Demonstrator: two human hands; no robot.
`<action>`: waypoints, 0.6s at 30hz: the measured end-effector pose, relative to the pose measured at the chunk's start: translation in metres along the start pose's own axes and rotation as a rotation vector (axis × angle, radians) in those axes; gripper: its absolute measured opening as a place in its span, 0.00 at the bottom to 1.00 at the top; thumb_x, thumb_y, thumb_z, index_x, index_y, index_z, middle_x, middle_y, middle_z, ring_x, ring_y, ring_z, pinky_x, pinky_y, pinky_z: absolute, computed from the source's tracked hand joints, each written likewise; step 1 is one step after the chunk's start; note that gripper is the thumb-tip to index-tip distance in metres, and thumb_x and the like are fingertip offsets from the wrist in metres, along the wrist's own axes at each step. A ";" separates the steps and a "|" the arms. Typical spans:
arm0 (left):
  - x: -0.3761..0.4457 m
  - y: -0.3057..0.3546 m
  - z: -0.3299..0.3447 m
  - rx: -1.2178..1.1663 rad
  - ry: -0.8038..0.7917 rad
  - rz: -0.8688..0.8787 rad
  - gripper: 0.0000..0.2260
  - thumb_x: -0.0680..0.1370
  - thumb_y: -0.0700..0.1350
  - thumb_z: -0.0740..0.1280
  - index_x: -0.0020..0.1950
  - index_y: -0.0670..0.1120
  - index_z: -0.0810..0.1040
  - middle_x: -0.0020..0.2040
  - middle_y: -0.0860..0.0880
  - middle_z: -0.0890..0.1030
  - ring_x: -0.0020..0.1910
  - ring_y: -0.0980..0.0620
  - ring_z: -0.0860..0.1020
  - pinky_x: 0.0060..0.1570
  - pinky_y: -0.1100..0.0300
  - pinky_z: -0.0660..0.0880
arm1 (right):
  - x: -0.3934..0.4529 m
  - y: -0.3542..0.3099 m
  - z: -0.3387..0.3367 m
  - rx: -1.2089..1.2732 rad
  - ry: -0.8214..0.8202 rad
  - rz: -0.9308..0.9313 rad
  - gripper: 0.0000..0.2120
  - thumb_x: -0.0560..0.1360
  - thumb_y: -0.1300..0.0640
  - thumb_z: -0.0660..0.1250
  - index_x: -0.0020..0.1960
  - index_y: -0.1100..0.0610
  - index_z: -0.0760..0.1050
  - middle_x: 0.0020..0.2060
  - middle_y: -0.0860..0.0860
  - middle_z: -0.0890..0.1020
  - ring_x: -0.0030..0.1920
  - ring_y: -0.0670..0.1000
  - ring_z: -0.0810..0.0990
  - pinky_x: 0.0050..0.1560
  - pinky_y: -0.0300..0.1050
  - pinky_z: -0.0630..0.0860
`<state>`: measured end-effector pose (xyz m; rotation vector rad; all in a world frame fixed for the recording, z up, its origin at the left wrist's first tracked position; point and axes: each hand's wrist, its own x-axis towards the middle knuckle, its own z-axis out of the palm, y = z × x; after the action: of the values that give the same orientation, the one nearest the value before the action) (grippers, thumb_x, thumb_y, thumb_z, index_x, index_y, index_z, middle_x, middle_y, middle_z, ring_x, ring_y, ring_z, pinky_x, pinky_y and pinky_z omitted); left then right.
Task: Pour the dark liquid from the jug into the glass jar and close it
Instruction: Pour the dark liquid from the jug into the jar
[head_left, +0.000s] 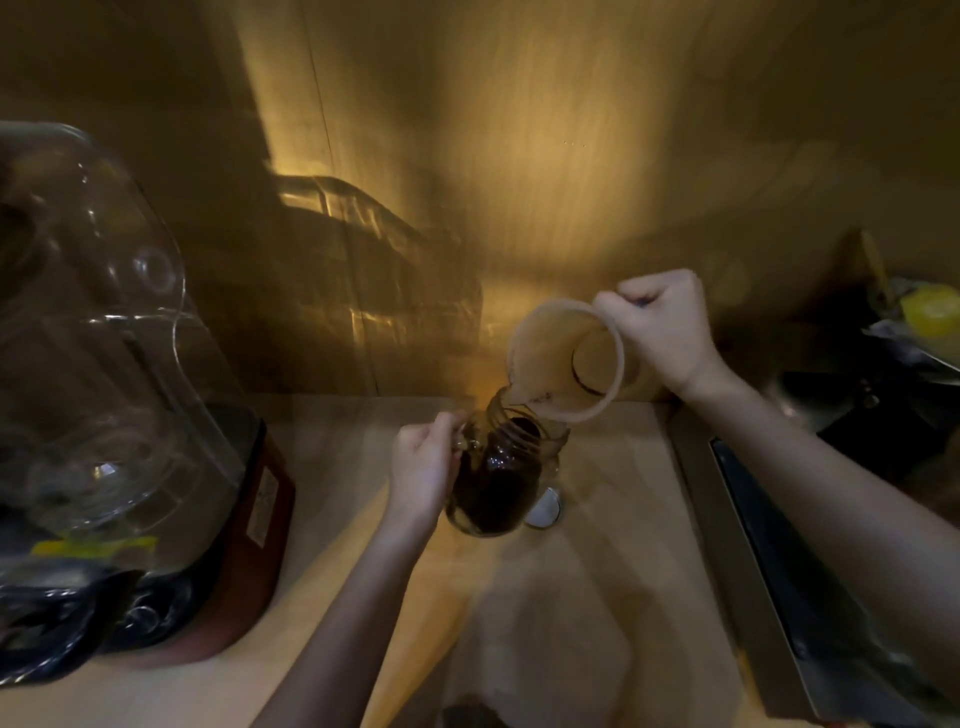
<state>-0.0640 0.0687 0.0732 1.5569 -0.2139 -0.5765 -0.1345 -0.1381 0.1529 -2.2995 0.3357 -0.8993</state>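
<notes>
A clear plastic jug (566, 358) is tipped steeply over, its spout resting at the mouth of the glass jar (498, 478). My right hand (660, 332) grips the jug's handle from the right. The jug looks almost empty, with dark dregs near the spout. The jar stands on the wooden counter, tilted slightly, nearly full of dark liquid. My left hand (423, 467) holds the jar by its glass handle on the left side. A round silvery lid (545, 512) lies on the counter just right of the jar's base.
A blender with a clear sound cover and red base (156, 415) fills the left side. A metal tray or rail (769, 545) runs along the right edge of the counter (597, 597). Yellow items and dark equipment (924, 312) sit at the far right. A wooden wall stands behind.
</notes>
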 end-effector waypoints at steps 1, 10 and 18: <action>-0.001 -0.004 -0.003 -0.010 -0.004 -0.019 0.18 0.75 0.45 0.62 0.24 0.47 0.76 0.18 0.53 0.71 0.21 0.57 0.69 0.26 0.61 0.64 | -0.004 0.009 0.003 0.062 0.020 0.081 0.23 0.68 0.55 0.65 0.24 0.72 0.67 0.20 0.66 0.71 0.22 0.62 0.70 0.25 0.54 0.69; -0.010 -0.033 -0.024 -0.099 0.253 0.103 0.12 0.76 0.40 0.61 0.37 0.35 0.76 0.28 0.45 0.71 0.23 0.58 0.68 0.27 0.68 0.66 | -0.050 0.062 0.045 0.573 0.250 0.859 0.12 0.75 0.63 0.64 0.32 0.59 0.75 0.28 0.52 0.74 0.31 0.49 0.72 0.35 0.42 0.69; 0.001 -0.058 -0.021 -0.128 0.351 0.043 0.18 0.76 0.41 0.61 0.31 0.28 0.71 0.29 0.41 0.67 0.26 0.53 0.63 0.26 0.64 0.62 | -0.067 0.088 0.104 0.588 0.230 1.046 0.18 0.76 0.62 0.62 0.28 0.55 0.68 0.16 0.41 0.71 0.22 0.40 0.68 0.24 0.32 0.66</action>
<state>-0.0651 0.0915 0.0162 1.4975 0.0550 -0.2704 -0.1135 -0.1266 0.0029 -1.1974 1.0737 -0.5735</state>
